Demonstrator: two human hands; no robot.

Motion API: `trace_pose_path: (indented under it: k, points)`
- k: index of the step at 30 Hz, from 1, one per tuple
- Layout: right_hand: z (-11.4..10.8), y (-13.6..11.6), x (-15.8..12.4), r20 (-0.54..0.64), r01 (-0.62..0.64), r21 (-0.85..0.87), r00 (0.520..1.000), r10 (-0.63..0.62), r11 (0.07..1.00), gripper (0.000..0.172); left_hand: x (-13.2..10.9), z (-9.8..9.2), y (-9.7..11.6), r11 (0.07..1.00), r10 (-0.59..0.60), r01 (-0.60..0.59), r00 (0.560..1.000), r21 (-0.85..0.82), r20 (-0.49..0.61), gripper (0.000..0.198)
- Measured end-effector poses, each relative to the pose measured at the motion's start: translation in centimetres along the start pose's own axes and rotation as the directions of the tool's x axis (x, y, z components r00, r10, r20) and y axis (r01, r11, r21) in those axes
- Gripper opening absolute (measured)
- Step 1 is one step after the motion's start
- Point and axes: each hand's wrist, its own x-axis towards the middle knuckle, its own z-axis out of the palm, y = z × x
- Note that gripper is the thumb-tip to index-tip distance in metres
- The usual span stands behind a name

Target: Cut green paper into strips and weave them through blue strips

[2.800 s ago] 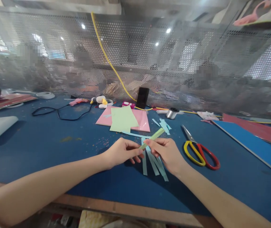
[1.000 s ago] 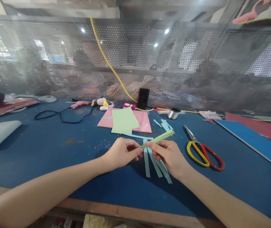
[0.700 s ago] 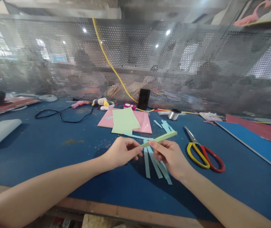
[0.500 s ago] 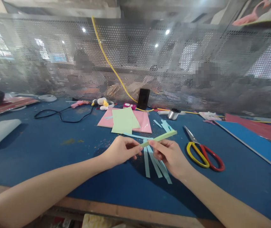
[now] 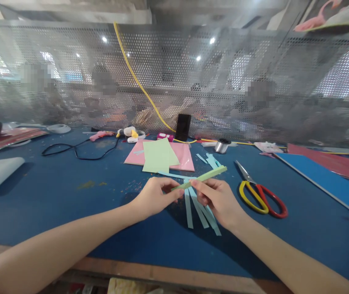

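Above blue table (image 5: 107,243), one narrow light-green paper strip (image 5: 211,174) is pinched by fingers of left hand (image 5: 152,198) and right hand (image 5: 222,201). More of strip's left end is exposed over left fingers than half second ago; left grip is judged deeper. Counted: one pair of red-and-yellow-handled metal scissors (image 5: 252,180), one silver cylindrical spool (image 5: 221,146), at least four pale-blue paper strips (image 5: 189,212), partly overlapped.

Soft, moderate light falls on the worktop (image 5: 54,196), where the right hand (image 5: 218,200) throws a diffuse shadow toward the near edge, while white lights (image 5: 212,40) glare at the perforated screen (image 5: 156,77) past the far edge, its backdrop hazy and partly pixelated, and the view stretches at both sides.
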Motion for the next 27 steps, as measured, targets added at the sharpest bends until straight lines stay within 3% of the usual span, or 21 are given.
trace_pose_path:
  k: [5, 11, 27]
  points:
    - [0.02, 0.28, -0.3, 0.056, 0.069, -0.106, 0.996, -0.063, 0.992, 0.038, -0.36, 0.26, 0.27, 0.998, 0.015, -0.017, 0.999, -0.057, -0.031, 0.024]
    - [0.43, 0.3, -0.52, 0.114, 0.063, -0.282, 0.993, -0.032, 0.957, 0.039, -0.54, 0.32, 0.84, 0.994, -0.012, 0.013, 1.0, -0.107, 0.005, 0.024]
    - [-0.33, -0.14, -0.13, 0.111, -0.007, -0.144, 0.994, 0.023, 0.99, 0.039, -0.46, 0.22, 0.8, 0.981, -0.101, 0.122, 0.985, -0.148, 0.138, 0.025]
